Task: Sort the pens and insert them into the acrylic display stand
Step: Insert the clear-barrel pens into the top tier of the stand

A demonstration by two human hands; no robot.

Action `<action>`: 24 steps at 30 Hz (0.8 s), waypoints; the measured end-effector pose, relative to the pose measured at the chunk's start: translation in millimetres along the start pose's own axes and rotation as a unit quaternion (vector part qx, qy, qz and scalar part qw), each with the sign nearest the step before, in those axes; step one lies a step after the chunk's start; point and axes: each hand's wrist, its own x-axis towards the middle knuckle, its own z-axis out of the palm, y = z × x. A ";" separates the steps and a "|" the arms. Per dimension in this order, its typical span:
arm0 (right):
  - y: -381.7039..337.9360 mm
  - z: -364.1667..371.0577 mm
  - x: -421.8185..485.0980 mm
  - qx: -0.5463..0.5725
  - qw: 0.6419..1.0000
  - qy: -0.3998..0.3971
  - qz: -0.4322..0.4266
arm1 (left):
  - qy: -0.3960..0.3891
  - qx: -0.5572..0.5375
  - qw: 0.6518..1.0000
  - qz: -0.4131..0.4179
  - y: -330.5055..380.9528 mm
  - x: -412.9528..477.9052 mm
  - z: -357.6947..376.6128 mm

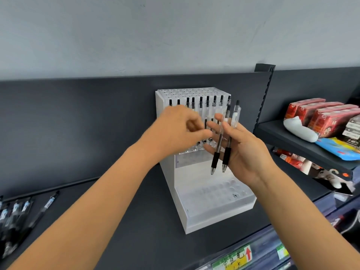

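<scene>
Pens (226, 155) point tips-down, near-upright, pinched by right hand (245, 152); left hand (175, 129) blurred, hold unclear.

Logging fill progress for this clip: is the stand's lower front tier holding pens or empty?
Looks empty: the lower front tier shows only bare holes. The inserted pens all stand in the upper block.
</scene>
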 end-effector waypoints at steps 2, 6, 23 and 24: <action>-6.4 0.7 -0.2 0.020 1.000 -0.023 0.002 | -0.027 -0.074 0.996 0.032 12.8 9.1 12.8; -22.3 -11.1 5.2 0.047 0.998 -0.037 -0.005 | -0.039 -0.175 0.984 0.026 24.0 31.3 28.1; -28.5 -87.6 22.4 -0.020 0.996 0.072 0.045 | 0.166 -0.152 0.972 -0.063 15.7 102.2 91.0; -28.0 -88.7 22.9 -0.014 0.997 0.066 0.048 | 0.162 -0.141 0.975 -0.059 17.2 101.0 91.3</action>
